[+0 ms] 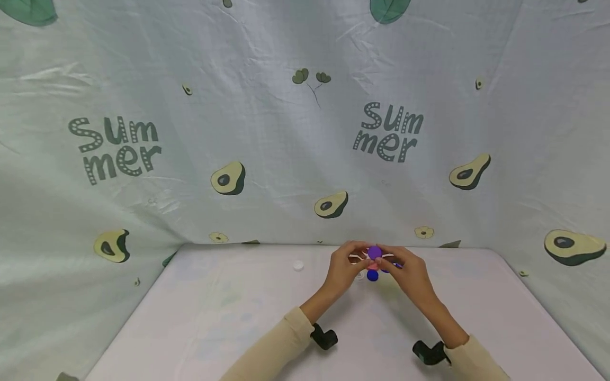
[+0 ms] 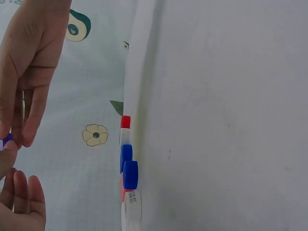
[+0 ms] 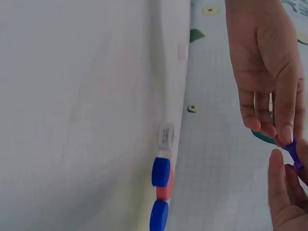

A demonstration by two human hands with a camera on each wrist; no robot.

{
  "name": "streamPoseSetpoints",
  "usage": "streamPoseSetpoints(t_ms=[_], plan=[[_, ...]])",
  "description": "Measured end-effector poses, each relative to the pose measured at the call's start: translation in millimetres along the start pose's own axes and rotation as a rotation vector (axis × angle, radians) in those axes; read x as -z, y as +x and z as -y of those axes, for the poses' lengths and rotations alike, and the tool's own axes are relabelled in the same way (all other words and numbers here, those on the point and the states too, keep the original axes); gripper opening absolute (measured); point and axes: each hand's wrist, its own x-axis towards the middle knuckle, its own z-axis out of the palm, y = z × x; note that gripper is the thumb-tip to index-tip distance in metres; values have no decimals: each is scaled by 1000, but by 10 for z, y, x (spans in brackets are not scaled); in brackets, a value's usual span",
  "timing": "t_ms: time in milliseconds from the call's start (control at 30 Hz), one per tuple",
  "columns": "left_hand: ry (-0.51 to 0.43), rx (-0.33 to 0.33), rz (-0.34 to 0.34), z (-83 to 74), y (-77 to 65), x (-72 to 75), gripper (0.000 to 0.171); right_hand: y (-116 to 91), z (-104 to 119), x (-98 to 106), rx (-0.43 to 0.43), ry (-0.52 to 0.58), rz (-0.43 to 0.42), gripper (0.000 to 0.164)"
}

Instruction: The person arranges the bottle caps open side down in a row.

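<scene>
Raised above the far part of the table, a purple bottle cap is pinched between my two hands. My left hand holds its left side with thumb and fingertips, and my right hand its right side. In the left wrist view only a bit of the purple cap shows between the fingertips. Behind and below the hands stand a blue cap, a pink-red cap and a white cap with small print. The hands partly cover these in the head view.
Another blue cap and a small red-topped white piece lie along the table's far side. A separate white cap sits to the left. Behind the white table hangs a printed curtain.
</scene>
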Motion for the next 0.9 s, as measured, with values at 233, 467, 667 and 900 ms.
streamPoseSetpoints(t_ms=[233,467,667,900], plan=[[4,28,65,0,9,-24,31,41,-57,117,50,-84,43,38],[25,35,112,-10,26,-72,30,67,-102,215,137,-41,73,35],[45,31,167,-18,46,-98,29,77,-156,282,96,-60,142,30],[133,-2,219,19,77,-117,27,-3,-228,311,31,-81,171,33]])
